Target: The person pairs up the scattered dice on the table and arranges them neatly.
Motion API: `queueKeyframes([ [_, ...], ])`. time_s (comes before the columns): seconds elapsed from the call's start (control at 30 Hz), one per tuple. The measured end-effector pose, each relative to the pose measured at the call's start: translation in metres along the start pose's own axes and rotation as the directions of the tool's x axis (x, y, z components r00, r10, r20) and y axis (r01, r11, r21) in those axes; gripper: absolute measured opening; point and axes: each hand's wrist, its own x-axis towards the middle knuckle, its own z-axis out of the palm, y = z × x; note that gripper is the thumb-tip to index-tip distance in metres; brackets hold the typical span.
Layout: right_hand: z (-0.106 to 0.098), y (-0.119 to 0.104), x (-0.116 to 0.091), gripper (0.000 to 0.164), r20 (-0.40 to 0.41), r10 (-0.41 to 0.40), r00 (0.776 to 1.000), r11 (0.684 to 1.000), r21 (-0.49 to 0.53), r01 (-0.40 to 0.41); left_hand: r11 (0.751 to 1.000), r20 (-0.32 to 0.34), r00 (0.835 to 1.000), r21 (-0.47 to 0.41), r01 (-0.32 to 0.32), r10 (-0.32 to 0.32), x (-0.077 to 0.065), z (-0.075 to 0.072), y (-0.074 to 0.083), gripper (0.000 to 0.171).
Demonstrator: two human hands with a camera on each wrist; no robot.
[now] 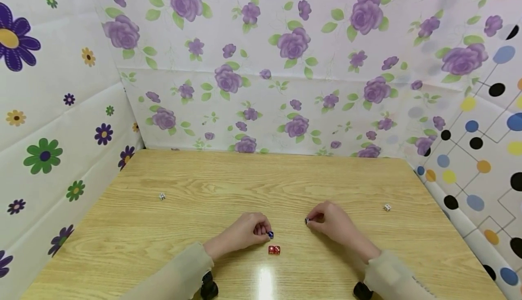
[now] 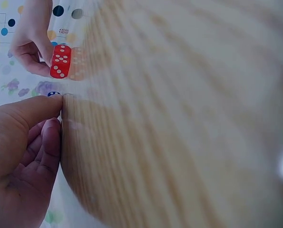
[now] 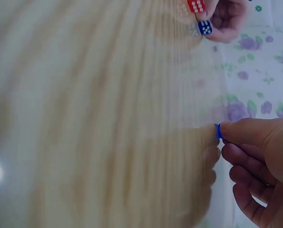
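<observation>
My left hand (image 1: 247,230) pinches a blue die (image 1: 271,234) with white pips at the tabletop, just behind two red dice (image 1: 274,249) that sit side by side. In the left wrist view the thumb hides most of that blue die (image 2: 54,94). Farther right, my right hand (image 1: 333,224) holds another blue die (image 1: 307,220) between thumb and fingertips at table level. The right wrist view shows only a sliver of this second blue die (image 3: 219,131) beside the thumb tip. A gap of bare wood separates the two hands.
One white die (image 1: 162,196) lies at the far left of the wooden table (image 1: 212,173), another white die (image 1: 387,207) toward the right. Flower-patterned sheeting (image 1: 261,87) hangs behind the table's back edge, and more patterned sheets stand along both sides.
</observation>
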Motion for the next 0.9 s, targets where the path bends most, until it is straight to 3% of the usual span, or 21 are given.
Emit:
queueKeyframes([
  [0.4,0.016,-0.026,0.002,0.007,0.05,-0.045,0.998,0.998,0.042,0.042,1.0,0.005,1.0,0.005,0.004,-0.004,0.002,0.001,-0.002,0.008],
  [0.67,0.024,-0.039,0.003,0.005,0.119,-0.122,0.985,0.987,0.115,0.108,1.0,0.007,1.0,-0.018,0.015,-0.015,0.002,0.002,-0.004,0.01],
  [0.9,0.029,-0.043,0.005,0.005,0.121,-0.144,0.982,0.985,0.109,0.131,1.0,0.009,1.0,-0.017,0.016,-0.016,0.002,0.002,-0.001,0.01],
])
